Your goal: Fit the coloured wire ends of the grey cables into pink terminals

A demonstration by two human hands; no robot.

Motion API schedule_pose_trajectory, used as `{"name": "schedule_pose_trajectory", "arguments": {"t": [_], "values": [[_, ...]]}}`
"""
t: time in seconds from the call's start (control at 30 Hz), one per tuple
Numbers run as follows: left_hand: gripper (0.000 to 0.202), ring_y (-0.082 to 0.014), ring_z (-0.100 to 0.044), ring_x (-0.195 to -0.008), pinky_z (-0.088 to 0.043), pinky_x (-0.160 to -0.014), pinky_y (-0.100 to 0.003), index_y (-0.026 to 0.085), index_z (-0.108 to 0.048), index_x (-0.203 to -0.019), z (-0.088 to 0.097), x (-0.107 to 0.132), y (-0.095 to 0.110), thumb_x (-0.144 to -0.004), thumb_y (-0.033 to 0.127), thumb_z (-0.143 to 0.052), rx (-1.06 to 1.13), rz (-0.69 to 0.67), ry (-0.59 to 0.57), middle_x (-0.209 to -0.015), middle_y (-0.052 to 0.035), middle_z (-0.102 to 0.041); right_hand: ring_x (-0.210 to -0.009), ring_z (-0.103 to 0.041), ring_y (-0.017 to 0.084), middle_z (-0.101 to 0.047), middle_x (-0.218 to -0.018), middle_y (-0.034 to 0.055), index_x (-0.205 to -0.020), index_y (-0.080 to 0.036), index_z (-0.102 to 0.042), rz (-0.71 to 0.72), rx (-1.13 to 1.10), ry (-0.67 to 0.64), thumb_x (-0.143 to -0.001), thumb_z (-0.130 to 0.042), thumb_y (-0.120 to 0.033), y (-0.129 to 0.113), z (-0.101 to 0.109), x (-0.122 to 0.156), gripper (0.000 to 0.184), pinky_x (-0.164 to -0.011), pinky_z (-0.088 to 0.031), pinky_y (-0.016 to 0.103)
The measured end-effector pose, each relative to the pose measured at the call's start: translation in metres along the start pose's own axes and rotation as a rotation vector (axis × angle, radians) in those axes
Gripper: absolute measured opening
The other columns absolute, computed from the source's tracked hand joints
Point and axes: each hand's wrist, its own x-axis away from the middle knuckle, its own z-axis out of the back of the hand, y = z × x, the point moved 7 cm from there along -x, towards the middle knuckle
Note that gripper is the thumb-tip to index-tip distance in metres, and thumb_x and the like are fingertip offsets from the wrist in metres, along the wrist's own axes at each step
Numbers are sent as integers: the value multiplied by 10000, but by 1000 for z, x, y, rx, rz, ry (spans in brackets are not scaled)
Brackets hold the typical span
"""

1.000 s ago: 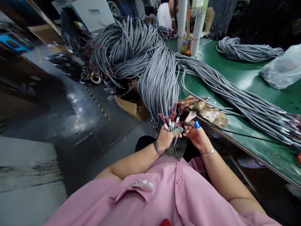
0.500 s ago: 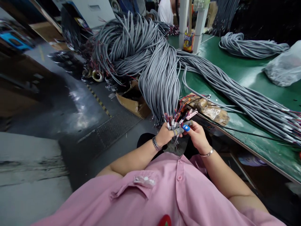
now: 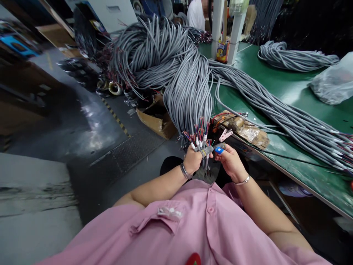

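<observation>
My left hand (image 3: 193,159) is closed around a bunch of grey multi-core cables (image 3: 197,144). Their white-wrapped ends and coloured wires fan out above its fingers. Close beside it, my right hand (image 3: 230,158) has thumb and index finger pinched together near one cable end. What lies in that pinch, if anything, is too small to make out. A blue cover (image 3: 219,150) is on the right thumb, and grey finger sleeves show on both hands. Just above the right hand, a pink clip (image 3: 225,135) sits at the table edge.
A thick heap of grey cables (image 3: 154,48) hangs over the table's left end. More cables (image 3: 275,106) stretch across the green table (image 3: 292,86). A taped wooden block (image 3: 248,130) lies at its edge, a cardboard box (image 3: 157,119) below. A person (image 3: 195,14) is at the back.
The coloured wires near the right hand have shifted left, and the cable ends now stand more spread above my left hand. The pink clip shows more clearly. Both hands stay nearly in place.
</observation>
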Motion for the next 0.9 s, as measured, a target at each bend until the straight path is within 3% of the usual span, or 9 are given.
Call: {"name": "schedule_pose_trajectory", "arguments": {"t": [0.2,0.37,0.43,0.6,0.77,0.9], "values": [[271,-118,-573,-479,-473,-528,-256,128,-639,-607,-2,-1,1,-684,351,-772,37,17,-20,-537,-28,-634,-524,-472,81,-547,-589,-48,-716,-185,-628,-17,-138,30,-730,-760,-284,3,4,-5,166,-539,-416,224],[242,-123,-583,-483,-464,-518,-252,127,-649,-631,-6,-4,1,-667,324,-785,116,56,-16,-550,-27,-642,-609,-554,110,-644,-750,0,-807,-203,-651,-89,-291,91,-726,-680,-624,2,22,-20,430,-577,-498,244],[234,-125,-587,-487,-467,-526,-256,126,-649,-630,-10,-5,2,-665,312,-787,134,65,-25,-559,-29,-649,-618,-562,112,-653,-768,8,-812,-200,-655,-81,-264,92,-709,-660,-681,-3,24,-27,492,-575,-504,242],[233,-128,-589,-492,-469,-545,-260,125,-652,-608,-21,-9,7,-671,308,-779,118,55,-42,-527,-28,-634,-609,-538,110,-635,-721,-3,-776,-197,-649,-10,-244,73,-731,-708,-590,-13,18,-37,400,-552,-474,231],[245,-118,-570,-473,-450,-520,-250,125,-645,-573,-24,-10,5,-658,306,-788,74,78,-44,-520,-28,-628,-604,-534,115,-617,-671,-19,-706,-205,-629,34,-332,154,-694,-786,-476,-10,22,-41,313,-568,-476,241],[251,-126,-577,-481,-451,-517,-253,127,-648,-584,-22,-10,0,-640,319,-801,41,95,-33,-526,-30,-627,-600,-544,127,-636,-675,-13,-725,-214,-637,3,-351,175,-697,-771,-508,-6,22,-40,325,-553,-480,251]]}}
